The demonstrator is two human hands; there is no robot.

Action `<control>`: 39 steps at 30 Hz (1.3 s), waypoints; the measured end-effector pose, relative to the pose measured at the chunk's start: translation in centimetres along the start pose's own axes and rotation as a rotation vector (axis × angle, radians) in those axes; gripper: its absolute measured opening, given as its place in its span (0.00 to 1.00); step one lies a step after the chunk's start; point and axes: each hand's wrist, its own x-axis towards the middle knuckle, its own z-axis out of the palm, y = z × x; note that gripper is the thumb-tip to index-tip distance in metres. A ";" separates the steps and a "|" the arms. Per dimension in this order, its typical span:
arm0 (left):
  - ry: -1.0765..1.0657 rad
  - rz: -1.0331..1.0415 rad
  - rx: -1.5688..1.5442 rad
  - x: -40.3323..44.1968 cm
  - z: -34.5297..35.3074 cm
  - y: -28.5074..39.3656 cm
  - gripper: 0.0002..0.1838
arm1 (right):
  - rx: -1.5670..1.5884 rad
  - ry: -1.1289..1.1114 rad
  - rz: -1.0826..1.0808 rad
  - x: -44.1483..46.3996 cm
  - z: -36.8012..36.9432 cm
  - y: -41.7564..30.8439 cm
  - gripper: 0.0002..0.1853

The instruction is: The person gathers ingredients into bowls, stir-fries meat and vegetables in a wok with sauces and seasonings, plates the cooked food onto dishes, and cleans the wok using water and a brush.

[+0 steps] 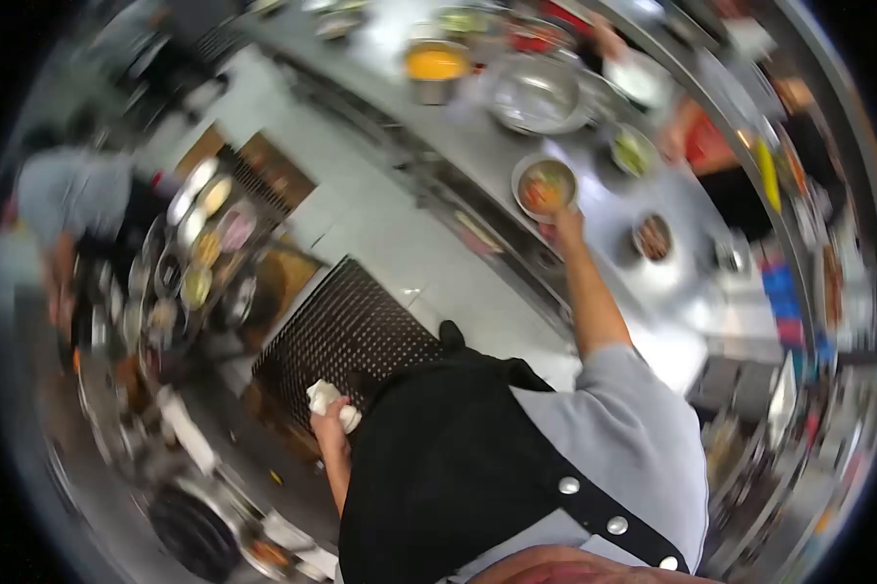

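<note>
In the head view, my right hand (562, 222) is closed on the near rim of a metal bowl (544, 187) with orange and green food in it, at the edge of the steel counter (604, 248). A crumpled white cloth (328, 397) is gripped in my left hand (331, 420), low beside my black apron (429, 467) and above the dark perforated floor mat (346, 331). To the right of the metal bowl stand a small bowl of brown food (652, 237) and a bowl of green pieces (632, 152).
A pot of orange liquid (437, 62) and a large clear bowl (536, 92) stand farther up the counter. One person (78, 195) bends at the left near several food containers (205, 248). Another person's arm (687, 127) reaches in from the right. A black pan (193, 533) lies lower left.
</note>
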 end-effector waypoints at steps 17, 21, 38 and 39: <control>1.068 0.412 -1.496 -1.7 -53.1 -4.9 0.37 | -0.523 -1.231 0.419 -38.0 49.5 8.7 0.18; 1.110 0.355 -1.508 2.1 -64.9 -4.9 0.36 | -0.519 -1.326 0.280 -46.9 55.8 9.7 0.24; 1.571 0.215 -1.504 2.1 -37.0 -4.8 0.12 | -0.154 -2.420 -1.641 -92.0 68.4 25.7 0.44; 1.601 0.199 -1.517 1.6 -36.0 -3.7 0.12 | -0.293 -2.522 -1.697 -92.6 67.7 27.4 0.45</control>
